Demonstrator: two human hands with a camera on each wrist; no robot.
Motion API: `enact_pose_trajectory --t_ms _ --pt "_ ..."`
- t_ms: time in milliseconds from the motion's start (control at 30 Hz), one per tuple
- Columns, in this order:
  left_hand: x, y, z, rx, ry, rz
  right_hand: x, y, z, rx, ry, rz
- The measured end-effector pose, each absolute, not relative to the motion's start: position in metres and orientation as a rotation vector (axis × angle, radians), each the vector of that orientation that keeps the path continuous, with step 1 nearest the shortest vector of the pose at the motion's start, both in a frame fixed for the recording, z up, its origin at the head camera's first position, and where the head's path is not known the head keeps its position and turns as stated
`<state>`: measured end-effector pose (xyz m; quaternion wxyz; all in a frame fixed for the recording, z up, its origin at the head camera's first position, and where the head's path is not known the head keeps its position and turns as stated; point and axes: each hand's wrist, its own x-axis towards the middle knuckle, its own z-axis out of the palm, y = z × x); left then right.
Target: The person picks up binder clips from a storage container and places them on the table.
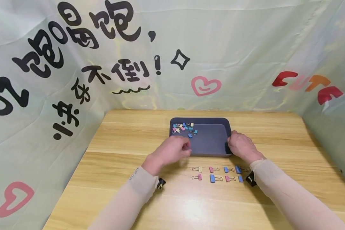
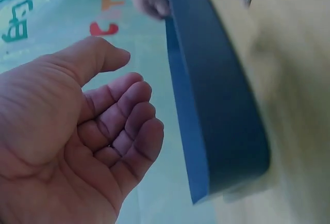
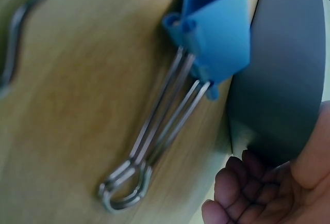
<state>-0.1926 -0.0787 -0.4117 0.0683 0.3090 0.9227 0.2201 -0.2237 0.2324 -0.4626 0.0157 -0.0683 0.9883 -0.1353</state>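
A dark shallow tray (image 1: 210,142) lies on the table, with several small coloured binder clips (image 1: 190,135) heaped in its far left part. My right hand (image 1: 241,145) grips the tray's right end; in the right wrist view, the grey tray wall (image 3: 281,79) runs between thumb and fingers. My left hand (image 1: 172,150) hovers over the tray's near left corner, fingers loosely curled and holding nothing. From the left wrist, its palm faces up beside the tray's outer wall (image 2: 221,79). A large blue binder clip (image 3: 221,33) lies near the right hand.
In front of the tray lie two rows of binder clips, among them a yellow one (image 1: 199,169), a pink one (image 1: 200,177) and a blue one (image 1: 212,178). A printed cloth backdrop (image 1: 247,48) encloses the wooden table (image 1: 132,127) at the back and sides.
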Motion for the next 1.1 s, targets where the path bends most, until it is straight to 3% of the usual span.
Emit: enact_pose_trajectory --t_ms 467,1100 --pt "-0.259 -0.061 -0.424 0.741 2.856 0.400 -0.224 0.234 -0.465 -0.211 3.081 -0.425" --pt "-0.285 -0.044 -0.448 0.665 2.848 0.259 -0.224 0.232 -0.462 -0.204 3.080 -0.422"
